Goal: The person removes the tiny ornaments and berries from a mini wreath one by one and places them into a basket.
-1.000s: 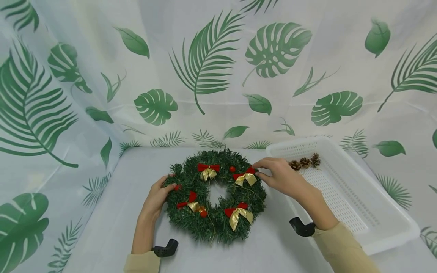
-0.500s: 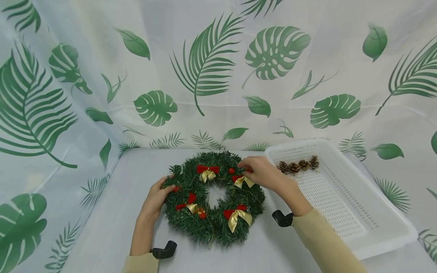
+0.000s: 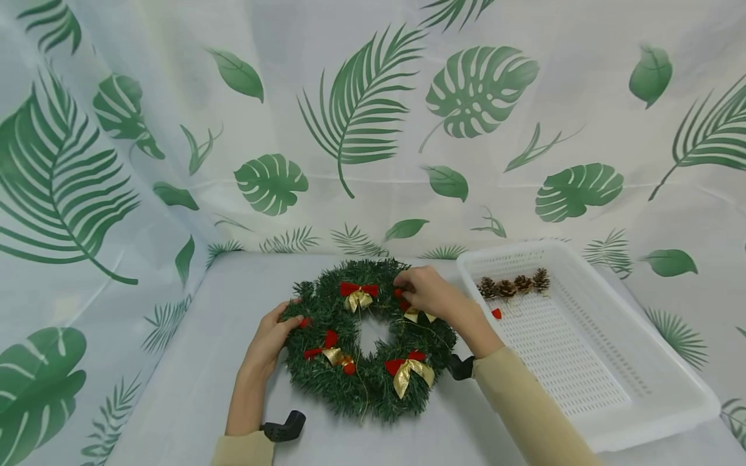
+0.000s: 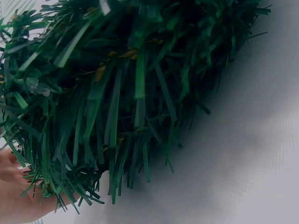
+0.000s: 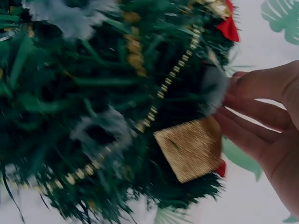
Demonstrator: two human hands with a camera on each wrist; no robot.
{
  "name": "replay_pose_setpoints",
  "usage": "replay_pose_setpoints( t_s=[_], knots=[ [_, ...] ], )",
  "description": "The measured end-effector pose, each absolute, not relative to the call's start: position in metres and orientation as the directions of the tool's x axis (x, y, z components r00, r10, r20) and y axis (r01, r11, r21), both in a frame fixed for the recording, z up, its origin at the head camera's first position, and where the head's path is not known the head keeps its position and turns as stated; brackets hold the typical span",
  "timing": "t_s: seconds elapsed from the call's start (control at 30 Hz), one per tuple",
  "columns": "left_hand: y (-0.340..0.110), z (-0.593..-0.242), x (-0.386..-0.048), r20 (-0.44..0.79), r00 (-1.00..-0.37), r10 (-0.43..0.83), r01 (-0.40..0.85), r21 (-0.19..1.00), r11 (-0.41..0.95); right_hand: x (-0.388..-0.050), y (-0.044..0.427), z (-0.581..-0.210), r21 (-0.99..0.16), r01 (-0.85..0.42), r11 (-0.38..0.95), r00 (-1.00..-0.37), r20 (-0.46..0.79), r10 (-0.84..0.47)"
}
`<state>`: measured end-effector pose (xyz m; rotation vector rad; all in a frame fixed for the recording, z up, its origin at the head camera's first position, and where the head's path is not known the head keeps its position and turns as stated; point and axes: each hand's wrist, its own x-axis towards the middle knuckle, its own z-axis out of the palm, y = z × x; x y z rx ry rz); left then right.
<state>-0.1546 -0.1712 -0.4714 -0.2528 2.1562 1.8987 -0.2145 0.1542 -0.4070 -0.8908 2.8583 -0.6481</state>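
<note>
A green Christmas wreath [image 3: 326, 395] lies on the white table, trimmed with red bows [image 3: 360, 288] with gold tails, small red balls [image 3: 348, 369] and a gold bead string [image 5: 163, 88]. My left hand [image 3: 268, 340] grips its left side, thumb on top beside a red ball. In the left wrist view, part of that hand shows at the wreath's underside. My right hand [image 3: 431, 294] reaches over the upper right, its bent fingers at the foliage beside a red ball [image 3: 399, 293] and above the right-hand bow [image 3: 421, 316]. What its fingertips hold is hidden.
A white perforated plastic basket [image 3: 658, 362] stands at the right, close beside the wreath. Several pine cones [image 3: 506, 288] lie in its far left corner, with a small red piece [image 3: 497, 314] near them. A leaf-printed curtain [image 3: 373, 129] hangs behind the table.
My right hand has moved left over the wreath, from the right-hand bow's outer side to the red ball. More pine cones and the red piece have come into sight. The left hand stays put.
</note>
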Motion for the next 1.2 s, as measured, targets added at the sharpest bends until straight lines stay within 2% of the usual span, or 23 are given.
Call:
replay_pose_setpoints(
  t_s=[0.2,0.43,1.2],
  knots=[
    [-0.169,-0.471,-0.155,-0.303,-0.952,0.041,-0.296,0.947,0.123,-0.215,0.149,-0.414,-0.389,-0.516,0.763,-0.835,0.028,-0.55],
    [-0.166,-0.47,-0.157,-0.302,-0.952,0.042,-0.296,0.948,0.121,-0.217,0.147,-0.424,-0.323,-0.552,0.768,-0.824,0.071,-0.562],
    [-0.17,-0.469,-0.155,-0.317,-0.948,0.027,-0.312,0.943,0.115,-0.215,0.142,-0.426,-0.323,-0.568,0.757,-0.816,0.101,-0.569]
  ],
)
